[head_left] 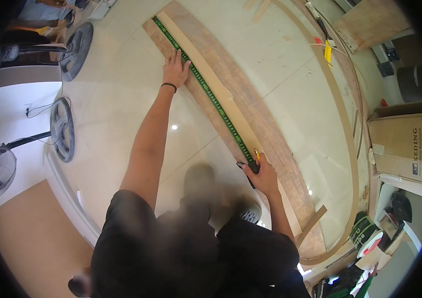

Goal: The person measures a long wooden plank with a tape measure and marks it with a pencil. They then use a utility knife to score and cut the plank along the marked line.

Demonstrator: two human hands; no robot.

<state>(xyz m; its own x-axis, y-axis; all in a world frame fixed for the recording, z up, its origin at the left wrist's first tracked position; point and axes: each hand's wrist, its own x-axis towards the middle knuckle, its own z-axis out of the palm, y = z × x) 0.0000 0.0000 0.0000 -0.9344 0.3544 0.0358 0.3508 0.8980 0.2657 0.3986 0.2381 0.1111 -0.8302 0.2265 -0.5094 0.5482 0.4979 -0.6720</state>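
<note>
1. Head view: the tape measure [216,102] might skew along the tan strip [196,57] if the left hand [176,71], open with spread fingers against the blade, presses unevenly.
2. The right hand [264,176] grips its case, apparently with a yellow pencil-like tool [257,155]; loosening could shift it.
3. The blade runs from beyond the left hand, far left, to the right hand, near right.

Bright light all around me: the glossy floor [104,129] returns small white glare spots — near centre toward ten o'clock, farther out at four; dark clothing [171,253] blurs at six; straight edges bow toward a black rim.
</note>
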